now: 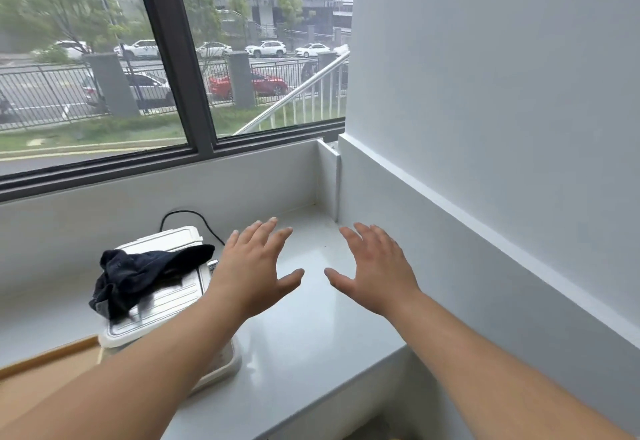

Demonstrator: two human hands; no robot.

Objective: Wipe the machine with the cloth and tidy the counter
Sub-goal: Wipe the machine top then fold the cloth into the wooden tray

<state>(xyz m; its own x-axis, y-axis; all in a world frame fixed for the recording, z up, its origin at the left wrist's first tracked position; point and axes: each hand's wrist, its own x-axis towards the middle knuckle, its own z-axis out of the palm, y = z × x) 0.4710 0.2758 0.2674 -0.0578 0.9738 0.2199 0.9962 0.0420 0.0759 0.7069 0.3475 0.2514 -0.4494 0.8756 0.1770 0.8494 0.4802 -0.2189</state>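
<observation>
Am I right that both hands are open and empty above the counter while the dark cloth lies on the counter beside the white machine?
Not quite. The head view shows the dark cloth draped on top of the white machine, not on the counter beside it. The rest holds: the left hand and right hand are open and empty above the counter.

No text, label, brand, number or sign can be read anywhere in the view; the machine (162,287) shows only plain ribbed white panels, and the small patch by its top edge is too blurred to tell as writing. The cars (266,48) seen through the window (173,59) are too small and soft for any plate or badge to be made out
</observation>
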